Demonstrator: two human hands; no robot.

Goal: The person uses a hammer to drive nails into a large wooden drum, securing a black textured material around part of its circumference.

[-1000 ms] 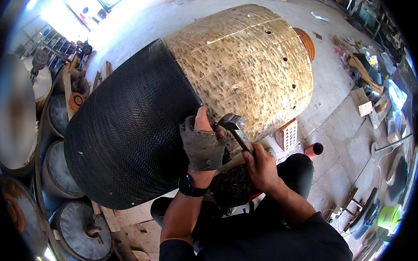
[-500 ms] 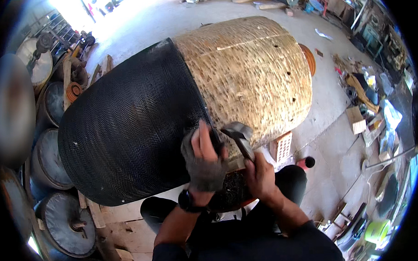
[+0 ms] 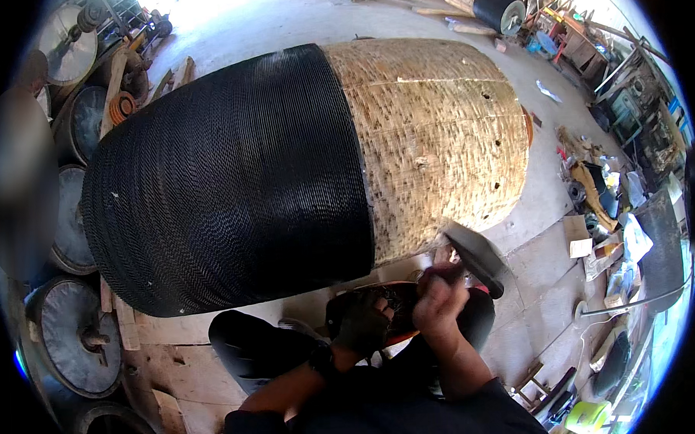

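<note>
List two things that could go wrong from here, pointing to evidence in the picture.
1. The hammer in the right hand appears near the right knee; a slip might strike it.
2. The left hand has bare fingers at the container of dark bits; any sharp pieces could prick them.

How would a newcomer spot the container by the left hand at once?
Find the big barrel-shaped drum across the middle, black at left and tan at right. Just below it in the picture, between the person's black-trousered knees, sits the container, with the gloved left hand overlapping it. Its orange-red rim sets it apart from those plain black knees.
</note>
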